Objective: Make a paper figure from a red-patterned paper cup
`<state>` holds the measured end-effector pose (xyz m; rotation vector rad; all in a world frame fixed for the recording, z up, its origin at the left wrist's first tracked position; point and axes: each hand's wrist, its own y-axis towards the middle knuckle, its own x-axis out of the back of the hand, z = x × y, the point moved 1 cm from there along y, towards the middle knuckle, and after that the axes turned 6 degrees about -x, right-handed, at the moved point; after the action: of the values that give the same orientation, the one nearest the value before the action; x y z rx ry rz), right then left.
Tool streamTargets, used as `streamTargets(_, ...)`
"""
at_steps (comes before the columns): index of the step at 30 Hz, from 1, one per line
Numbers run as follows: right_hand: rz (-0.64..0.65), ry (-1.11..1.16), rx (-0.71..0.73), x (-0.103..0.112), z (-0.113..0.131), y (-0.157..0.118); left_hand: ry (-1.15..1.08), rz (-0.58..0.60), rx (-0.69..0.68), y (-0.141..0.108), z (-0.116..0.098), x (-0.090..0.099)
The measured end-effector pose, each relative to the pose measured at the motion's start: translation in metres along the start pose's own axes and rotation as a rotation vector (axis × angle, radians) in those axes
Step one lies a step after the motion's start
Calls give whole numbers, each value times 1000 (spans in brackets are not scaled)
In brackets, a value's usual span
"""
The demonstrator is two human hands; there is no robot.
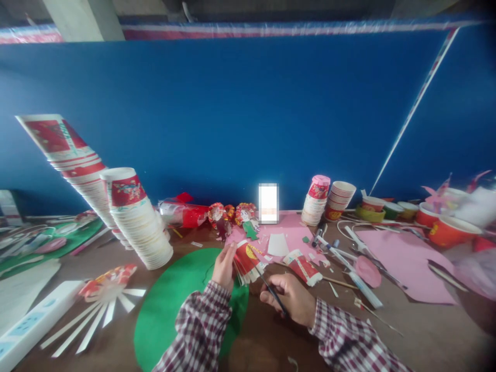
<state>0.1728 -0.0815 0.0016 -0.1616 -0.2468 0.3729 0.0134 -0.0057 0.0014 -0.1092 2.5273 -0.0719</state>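
Note:
My left hand (pixel 223 267) is closed on a red-and-white paper cup (pixel 247 258) whose wall is cut into narrow strips. The strips fan downward, and a yellow mark shows on the red side. In my right hand (pixel 292 297) are slim, dark-handled scissors (pixel 274 294), their tip pointing up and left to the cup's strips. Motion blur hides whether the blades are apart. Under my left forearm lies a green round sheet (pixel 182 294). A flattened red-and-white cup piece (pixel 304 267) rests just beyond my right hand.
Tall paper cup stacks (pixel 139 222) lean at the left, near a cup cut into splayed strips (pixel 110 292) and a white power strip (pixel 39 320). Pink paper (pixel 406 258), pens (pixel 341 253) and bowls (pixel 453 231) lie right. A blue panel (pixel 232 113) stands behind.

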Motion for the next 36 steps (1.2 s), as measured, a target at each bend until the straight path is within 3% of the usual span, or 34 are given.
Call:
streamTargets(10, -12, -47, 4, 1, 2, 0, 7, -34, 0, 1, 0, 0)
streamTargets(25, -35, -138, 29, 2, 7, -1, 42, 10, 10, 3, 2, 3)
streamTargets(36, -8, -18, 8, 1, 2, 0, 79, 1, -8, 0, 3, -3)
